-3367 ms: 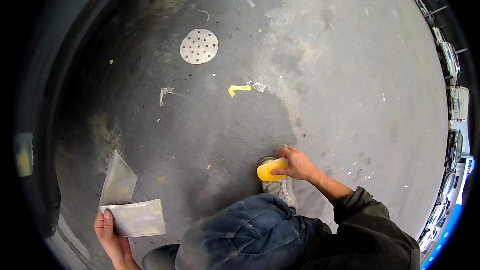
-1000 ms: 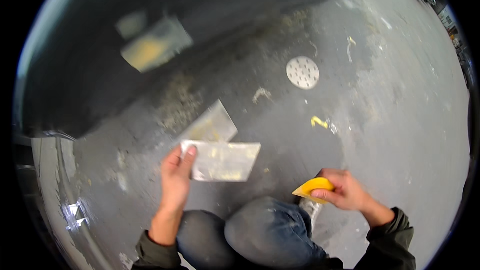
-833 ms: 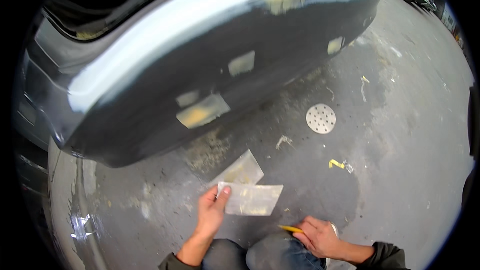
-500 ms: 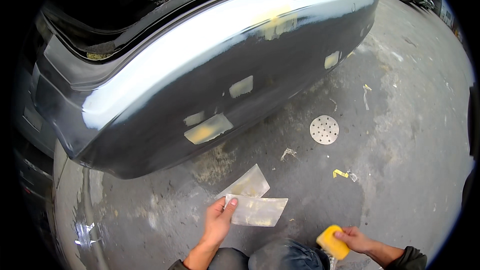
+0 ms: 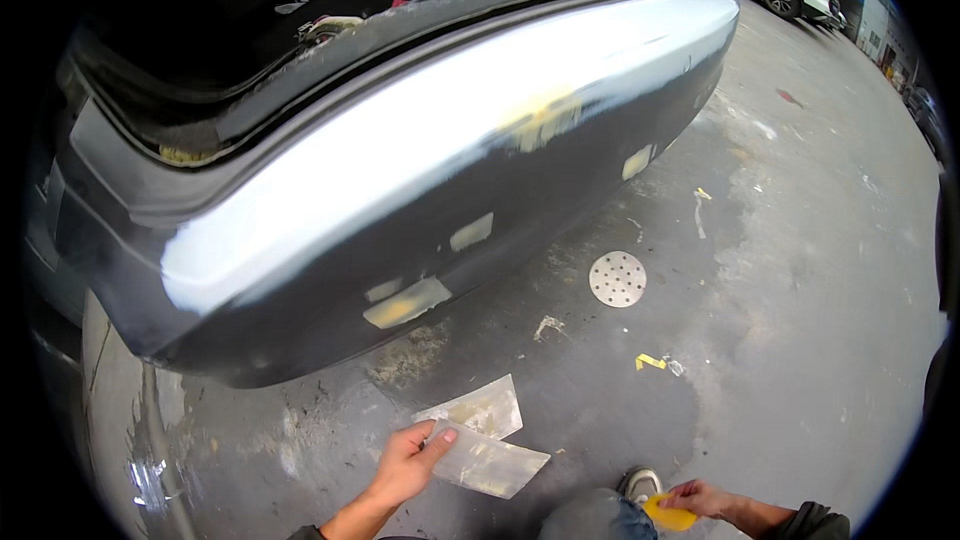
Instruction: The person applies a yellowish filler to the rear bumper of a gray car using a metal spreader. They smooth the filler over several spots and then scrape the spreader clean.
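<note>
At 7 o'clock in my view I have the left hand (image 5: 405,468) pinching two fanned pale plates (image 5: 492,464), thumb on the lower one; at 5 o'clock my right hand (image 5: 705,498) grips a yellow spreader (image 5: 670,514) beside a shoe (image 5: 641,483). Farther out, a perforated disc (image 5: 618,279) lies at 4 o'clock, and a white-banded dark bumper (image 5: 400,250) spans 8 through 1 o'clock.

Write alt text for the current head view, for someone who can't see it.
A person's left hand grips two fanned grey plates while the right hand holds what looks like a yellow spreader. Beyond them is a dark car bumper with a white band and yellowish patches; a perforated disc lies on the floor.
</note>
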Tool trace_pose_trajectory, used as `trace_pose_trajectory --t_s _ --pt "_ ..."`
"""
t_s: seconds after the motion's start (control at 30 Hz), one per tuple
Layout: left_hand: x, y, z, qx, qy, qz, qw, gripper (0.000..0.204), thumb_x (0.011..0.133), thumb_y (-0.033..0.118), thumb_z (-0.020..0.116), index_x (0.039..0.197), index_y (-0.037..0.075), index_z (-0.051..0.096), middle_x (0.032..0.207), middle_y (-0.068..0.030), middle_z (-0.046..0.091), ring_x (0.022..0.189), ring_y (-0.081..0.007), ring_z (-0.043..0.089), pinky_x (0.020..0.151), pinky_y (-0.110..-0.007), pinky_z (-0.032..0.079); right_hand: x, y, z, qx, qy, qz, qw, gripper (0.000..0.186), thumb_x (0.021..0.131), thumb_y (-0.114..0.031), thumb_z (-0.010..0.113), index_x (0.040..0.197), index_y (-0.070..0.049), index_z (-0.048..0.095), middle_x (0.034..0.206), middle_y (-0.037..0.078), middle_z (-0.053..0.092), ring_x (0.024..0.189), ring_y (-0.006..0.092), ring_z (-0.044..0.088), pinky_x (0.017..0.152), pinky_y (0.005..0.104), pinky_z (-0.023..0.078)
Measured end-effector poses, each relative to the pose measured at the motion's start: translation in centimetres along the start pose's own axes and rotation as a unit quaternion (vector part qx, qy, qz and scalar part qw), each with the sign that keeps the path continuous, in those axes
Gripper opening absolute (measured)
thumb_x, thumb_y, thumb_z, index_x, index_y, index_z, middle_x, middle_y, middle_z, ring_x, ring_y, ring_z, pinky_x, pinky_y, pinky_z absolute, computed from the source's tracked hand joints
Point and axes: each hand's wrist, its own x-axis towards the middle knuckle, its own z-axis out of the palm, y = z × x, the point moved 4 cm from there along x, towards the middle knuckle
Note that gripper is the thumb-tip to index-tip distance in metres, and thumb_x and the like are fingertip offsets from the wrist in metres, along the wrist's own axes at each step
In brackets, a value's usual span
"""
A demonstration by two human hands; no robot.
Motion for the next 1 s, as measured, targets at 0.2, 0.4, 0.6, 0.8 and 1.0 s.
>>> trace_pose_trajectory --t_s 0.2,0.4,0.6,0.8,1.0 --pt "-7.1 5.9 2.3 -0.063 -0.007 -0.064 0.996 0.025 0.093 0.023 0.059 0.098 -0.001 0.065 0.076 0.0042 0.061 0.068 -0.0039 0.047 0.061 -0.022 0.041 -8.1 -0.4 2.4 -0.205 0.24 -0.062 0.947 0.04 0.091 -0.034 0.059 0.108 0.002 0.059 0.083 0.01 0.065 0.078 0.0175 0.063 0.068 0.0337 0.05" --pt "-16.6 15.5 2.3 -0.132 -0.023 -0.16 0.978 0.021 0.093 0.018 0.059 0.099 -0.001 0.065 0.084 0.0004 0.065 0.074 -0.0064 0.055 0.069 -0.022 0.045 -22.9 8.6 3.6 -0.132 0.021 0.053 0.99 0.054 0.084 -0.048 0.062 0.113 -0.003 0.061 0.099 0.014 0.066 0.094 0.0244 0.063 0.082 0.0359 0.048" --pt "-26.1 36.4 4.5 -0.009 -0.041 -0.198 0.979 0.021 0.09 0.013 0.054 0.103 -0.001 0.062 0.102 -0.0064 0.064 0.093 -0.019 0.06 0.083 -0.032 0.048 -43.7 11.0 4.2 -0.111 0.417 0.054 0.9 0.042 0.083 -0.035 0.056 0.095 0.005 0.058 0.089 0.029 0.063 0.086 0.0458 0.06 0.074 0.05 0.048" --pt "-23.3 49.3 12.2 -0.028 -0.05 -0.131 0.99 0.021 0.092 0.016 0.058 0.098 -0.001 0.066 0.086 -0.002 0.066 0.076 -0.0073 0.057 0.068 -0.023 0.045 -52.4 11.6 3.9 0.034 0.487 0.051 0.871 0.044 0.084 -0.039 0.057 0.094 0.005 0.057 0.093 0.031 0.061 0.089 0.0473 0.058 0.077 0.0517 0.046" --pt "-21.1 62.9 27.3 -0.053 -0.18 -0.005 0.982 0.021 0.092 0.019 0.058 0.094 -0.001 0.066 0.079 0.0021 0.062 0.07 -0.0047 0.051 0.061 -0.022 0.041 -55.9 12.8 -5.6 0.244 0.533 -0.044 0.809 0.031 0.086 -0.026 0.06 0.087 0.005 0.061 0.07 0.016 0.063 0.062 0.0268 0.063 0.057 0.0395 0.051"
